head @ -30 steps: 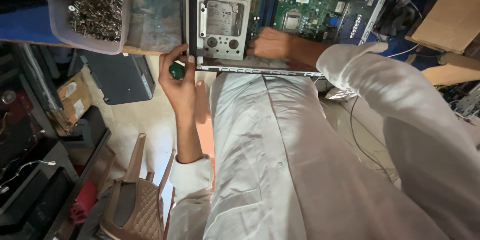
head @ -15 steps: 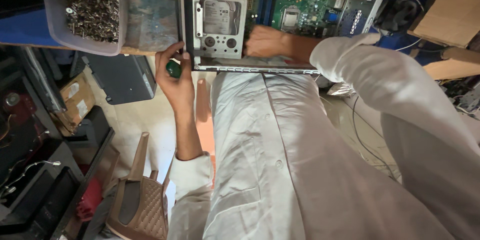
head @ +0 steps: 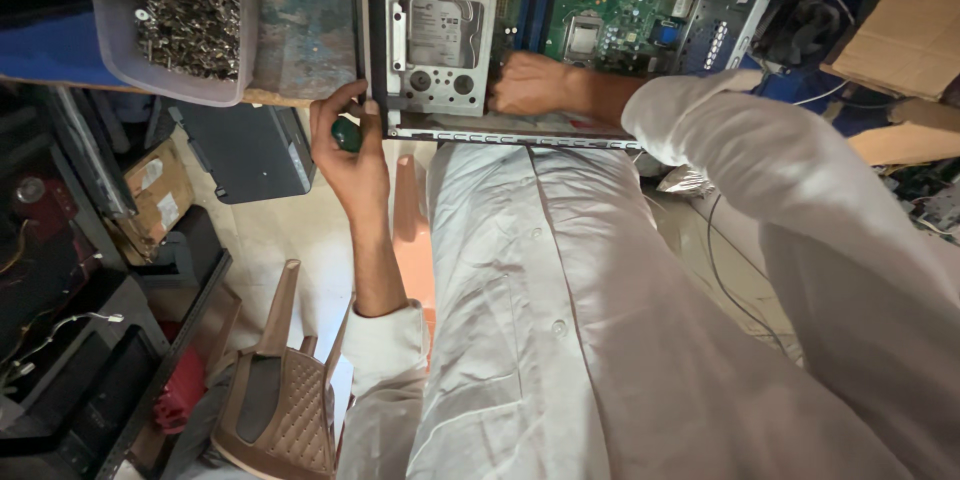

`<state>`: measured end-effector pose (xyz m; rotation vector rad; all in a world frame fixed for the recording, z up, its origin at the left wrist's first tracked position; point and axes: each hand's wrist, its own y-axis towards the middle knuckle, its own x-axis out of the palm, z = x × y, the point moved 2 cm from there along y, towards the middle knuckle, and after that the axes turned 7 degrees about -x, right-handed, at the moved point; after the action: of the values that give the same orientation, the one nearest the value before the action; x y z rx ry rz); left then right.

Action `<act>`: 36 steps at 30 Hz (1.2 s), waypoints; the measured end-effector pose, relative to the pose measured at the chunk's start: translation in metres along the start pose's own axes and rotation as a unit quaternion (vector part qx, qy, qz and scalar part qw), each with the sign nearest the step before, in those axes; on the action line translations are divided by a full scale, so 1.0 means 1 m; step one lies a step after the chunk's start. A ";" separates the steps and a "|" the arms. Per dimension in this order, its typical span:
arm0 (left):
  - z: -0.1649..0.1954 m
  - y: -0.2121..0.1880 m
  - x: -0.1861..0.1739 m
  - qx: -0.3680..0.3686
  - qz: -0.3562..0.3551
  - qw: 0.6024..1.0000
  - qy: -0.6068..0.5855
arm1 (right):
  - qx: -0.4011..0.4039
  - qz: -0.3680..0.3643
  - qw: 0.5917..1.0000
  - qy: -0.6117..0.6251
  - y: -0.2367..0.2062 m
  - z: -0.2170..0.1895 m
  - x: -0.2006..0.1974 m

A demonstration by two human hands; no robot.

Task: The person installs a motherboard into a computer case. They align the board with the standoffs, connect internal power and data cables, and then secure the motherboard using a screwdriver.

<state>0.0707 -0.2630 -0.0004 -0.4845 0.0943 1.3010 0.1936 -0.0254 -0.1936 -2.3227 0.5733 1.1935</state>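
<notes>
An open computer case lies on the bench in front of me, with a green motherboard and a silver hard drive in a metal cage. My left hand grips a green-handled screwdriver at the case's near left corner. My right hand reaches inside the case and rests just right of the drive cage, fingers curled; what it holds is hidden.
A clear plastic tub full of small metal screws stands at the bench's left. Below are a brown plastic chair, cardboard boxes, a dark computer case and black shelving. Cardboard and cables lie at the right.
The view shifted slightly. My left hand with the screwdriver stays at the case's corner; my right hand moved a little left towards the drive cage.
</notes>
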 end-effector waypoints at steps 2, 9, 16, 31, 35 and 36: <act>-0.001 0.000 0.000 0.000 0.001 1.000 0.008 | -0.004 0.015 1.000 0.012 -0.001 0.001 -0.002; 0.001 0.000 -0.001 0.008 0.001 1.000 0.022 | 0.036 -0.005 0.997 0.063 0.006 0.001 -0.010; 0.001 0.000 0.000 -0.003 0.002 1.000 0.012 | 0.058 0.123 0.988 0.069 0.008 -0.008 -0.025; 0.002 0.000 0.001 -0.001 0.007 1.000 0.006 | 0.075 0.146 0.982 0.090 -0.014 -0.019 -0.047; -0.001 0.001 0.001 0.009 0.011 1.000 -0.001 | 0.177 0.328 0.820 0.434 -0.048 -0.023 -0.050; -0.001 0.001 0.000 0.010 0.010 1.000 0.003 | 0.215 0.327 0.779 0.491 -0.056 -0.023 -0.048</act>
<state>0.0697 -0.2631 -0.0021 -0.4708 0.1172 1.3169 0.2132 0.0137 -0.1302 -2.2028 1.8897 -0.1334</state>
